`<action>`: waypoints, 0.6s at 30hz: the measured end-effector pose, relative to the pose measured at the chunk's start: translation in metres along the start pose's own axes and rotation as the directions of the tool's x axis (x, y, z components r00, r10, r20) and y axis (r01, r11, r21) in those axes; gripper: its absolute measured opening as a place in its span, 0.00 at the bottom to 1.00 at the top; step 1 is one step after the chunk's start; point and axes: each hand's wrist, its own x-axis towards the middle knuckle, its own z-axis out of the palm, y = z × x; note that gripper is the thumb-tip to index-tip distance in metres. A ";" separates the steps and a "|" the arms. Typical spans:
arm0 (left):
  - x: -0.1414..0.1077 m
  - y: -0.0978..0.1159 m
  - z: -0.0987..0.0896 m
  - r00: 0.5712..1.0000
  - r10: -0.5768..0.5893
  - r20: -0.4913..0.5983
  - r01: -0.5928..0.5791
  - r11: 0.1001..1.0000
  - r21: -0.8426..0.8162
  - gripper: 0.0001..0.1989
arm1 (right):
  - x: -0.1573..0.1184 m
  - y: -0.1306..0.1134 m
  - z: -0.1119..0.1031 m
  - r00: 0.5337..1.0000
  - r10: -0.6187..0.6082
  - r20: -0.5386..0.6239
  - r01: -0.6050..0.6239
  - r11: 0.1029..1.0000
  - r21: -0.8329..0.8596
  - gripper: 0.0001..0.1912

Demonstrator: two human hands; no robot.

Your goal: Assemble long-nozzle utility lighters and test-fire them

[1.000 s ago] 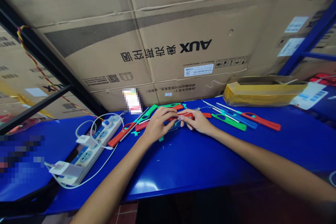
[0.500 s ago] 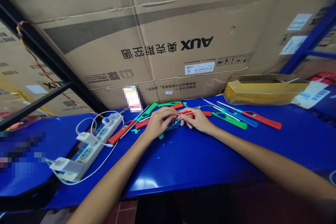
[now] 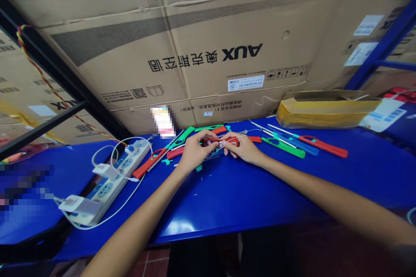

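Both hands meet over a red plastic handle on the blue surface: the left hand and right hand each have their grip pinched together on it from opposite ends, apparently to steady so small a piece. A white power strip lies left of the handle, and a green handle lies right of it, seemingly set aside within easy reach.

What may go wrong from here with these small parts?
The thin wire at the red piece held by the left hand and right hand could snag or kink. The small teal piece beside the left hand might get knocked away. The left forearm lies near the white cable and could catch it.
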 end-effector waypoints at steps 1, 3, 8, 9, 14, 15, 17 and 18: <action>0.000 0.001 0.000 1.000 -0.025 0.009 0.025 1.000 -0.013 0.08 | -0.001 0.000 0.000 1.000 -0.002 0.003 0.002 1.000 -0.005 0.17; 0.001 0.002 -0.001 0.998 -0.053 0.025 0.053 0.999 -0.008 0.08 | -0.002 0.000 0.001 1.000 -0.007 0.009 0.008 1.000 -0.014 0.17; 0.002 0.004 -0.002 0.997 -0.070 0.044 0.069 0.998 0.005 0.09 | -0.003 -0.001 0.002 1.000 -0.018 0.019 0.019 0.999 -0.031 0.17; 0.002 0.004 -0.002 0.997 -0.065 0.046 0.064 0.998 0.011 0.09 | -0.003 -0.001 0.002 1.000 -0.022 0.019 0.023 0.999 -0.034 0.17; 0.001 0.002 -0.002 0.997 -0.037 0.068 0.036 0.999 0.019 0.11 | -0.002 0.000 0.000 0.999 -0.039 0.013 0.039 0.998 -0.047 0.16; 0.001 0.001 -0.002 0.997 -0.038 0.069 0.037 0.999 0.022 0.12 | -0.002 0.000 0.000 0.999 -0.038 0.012 0.038 0.998 -0.045 0.16; 0.002 0.000 -0.001 0.997 -0.042 0.068 0.041 0.999 0.024 0.12 | -0.002 0.000 0.000 0.999 -0.036 0.012 0.036 0.998 -0.043 0.16; 0.002 -0.001 -0.001 0.997 -0.042 0.069 0.041 0.999 0.017 0.12 | -0.002 0.000 0.000 0.999 -0.035 0.013 0.035 0.998 -0.045 0.16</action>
